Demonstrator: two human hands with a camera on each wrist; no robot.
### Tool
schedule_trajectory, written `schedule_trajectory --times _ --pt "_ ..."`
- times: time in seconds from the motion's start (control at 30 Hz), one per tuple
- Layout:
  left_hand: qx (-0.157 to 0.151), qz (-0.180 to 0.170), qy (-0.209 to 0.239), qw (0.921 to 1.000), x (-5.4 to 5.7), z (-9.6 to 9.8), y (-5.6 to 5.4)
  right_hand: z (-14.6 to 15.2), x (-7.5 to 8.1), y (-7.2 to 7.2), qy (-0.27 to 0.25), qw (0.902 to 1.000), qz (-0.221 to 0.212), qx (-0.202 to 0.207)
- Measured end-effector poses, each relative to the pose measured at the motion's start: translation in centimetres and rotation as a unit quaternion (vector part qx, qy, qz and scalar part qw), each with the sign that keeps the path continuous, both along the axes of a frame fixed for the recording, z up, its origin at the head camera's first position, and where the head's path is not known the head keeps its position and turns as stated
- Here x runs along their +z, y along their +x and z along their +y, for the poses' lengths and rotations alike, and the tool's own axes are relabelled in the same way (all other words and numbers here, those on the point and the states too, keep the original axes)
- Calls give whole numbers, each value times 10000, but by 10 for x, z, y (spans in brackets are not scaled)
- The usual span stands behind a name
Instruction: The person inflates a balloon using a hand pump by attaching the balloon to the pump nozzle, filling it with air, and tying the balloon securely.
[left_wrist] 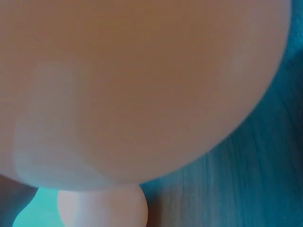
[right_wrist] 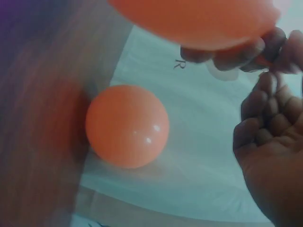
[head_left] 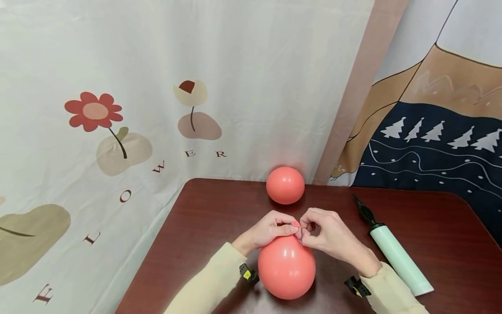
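A round, inflated coral balloon (head_left: pixel 286 270) hangs between the two hands, its neck end at the top. My left hand (head_left: pixel 270 229) pinches the balloon's neck between thumb and fingers, a bit of the coral mouth showing above the thumb. From the other side, my right hand (head_left: pixel 327 233) has its thumb and fingertips pinched together at that same neck. Seen from the left wrist, the balloon (left_wrist: pixel 142 85) covers most of the view and hides the left hand's fingers. In the right wrist view, the curled fingers of the right hand (right_wrist: pixel 274 127) meet the neck below the balloon (right_wrist: pixel 213 21).
A second coral balloon (head_left: pixel 285 185) rests at the table's back edge, against the white curtain (head_left: pixel 251 65). A mint-green hand pump (head_left: pixel 400 259) with a black nozzle lies on the right side of the dark red wooden table (head_left: pixel 188 231).
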State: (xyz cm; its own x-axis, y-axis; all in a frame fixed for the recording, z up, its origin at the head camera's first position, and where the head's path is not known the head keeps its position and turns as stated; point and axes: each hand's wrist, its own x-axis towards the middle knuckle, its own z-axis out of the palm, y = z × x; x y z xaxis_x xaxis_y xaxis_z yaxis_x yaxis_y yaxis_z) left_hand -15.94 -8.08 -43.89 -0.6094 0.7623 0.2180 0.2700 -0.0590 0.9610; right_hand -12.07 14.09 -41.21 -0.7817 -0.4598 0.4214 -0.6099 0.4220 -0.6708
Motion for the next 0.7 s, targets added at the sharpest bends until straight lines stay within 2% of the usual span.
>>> schedule_trajectory --times 0.13,0.23,0.33,0.47,0.57,0.7 --pt "105 133 305 9994 -5 -1 1 0 -10 0 -591 9961 -495 434" --pt "113 127 469 9988 -8 -1 1 1 -18 1 -1005 9881 -812 834" --pt "135 183 470 9986 -9 0 1 1 -22 2 -1299 9795 -1138 1038" --pt "430 475 226 9977 -9 3 2 1 -22 3 -1401 9726 -1589 960" --pt "690 637 115 9955 -10 6 2 2 -21 3 -1222 9764 -1605 767" --pt "818 640 265 9942 -13 10 5 5 -19 4 -929 9852 -1337 531"
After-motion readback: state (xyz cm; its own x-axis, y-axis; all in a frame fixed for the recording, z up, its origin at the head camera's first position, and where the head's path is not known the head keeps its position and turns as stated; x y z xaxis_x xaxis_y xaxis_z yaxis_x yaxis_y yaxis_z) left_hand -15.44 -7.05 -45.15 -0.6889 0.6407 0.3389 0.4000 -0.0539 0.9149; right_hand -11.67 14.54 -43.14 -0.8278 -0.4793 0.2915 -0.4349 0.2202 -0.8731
